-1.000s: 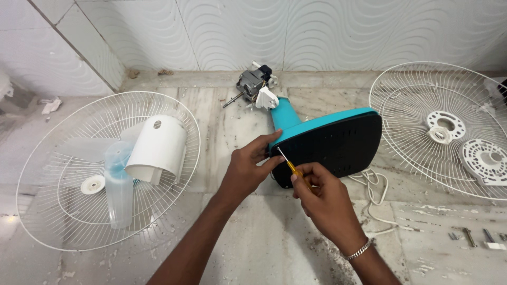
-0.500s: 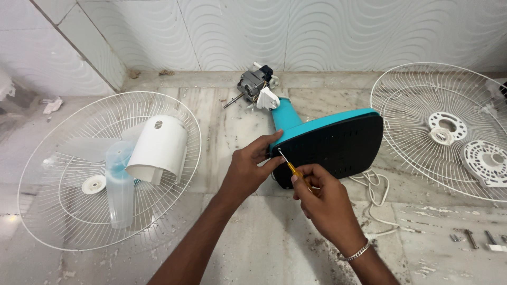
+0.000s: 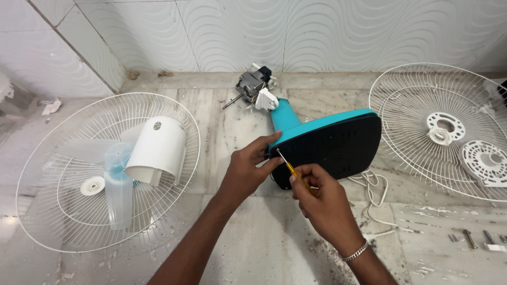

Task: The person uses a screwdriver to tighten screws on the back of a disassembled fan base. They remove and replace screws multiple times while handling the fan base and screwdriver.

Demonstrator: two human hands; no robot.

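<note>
Fingers (image 3: 303,177) around screwdriver (image 3: 289,168)

1. The marble floor (image 3: 274,248) carries everything; it is pale, veined and dusty, with dark grit just below the grip.
2. The fan base (image 3: 330,142), teal with a black underside, lies tipped on its side right at the grip.
3. A bare motor (image 3: 252,84) lies beyond the grip, near the wall.
4. A white wire grille (image 3: 105,174) lies well left of the grip, with a white cover and clear blade in it.
5. A second grille (image 3: 443,121) lies to the right.
6. A white cord (image 3: 374,198) is coiled just right of the grip.
7. Small screws (image 3: 470,237) lie far right.
</note>
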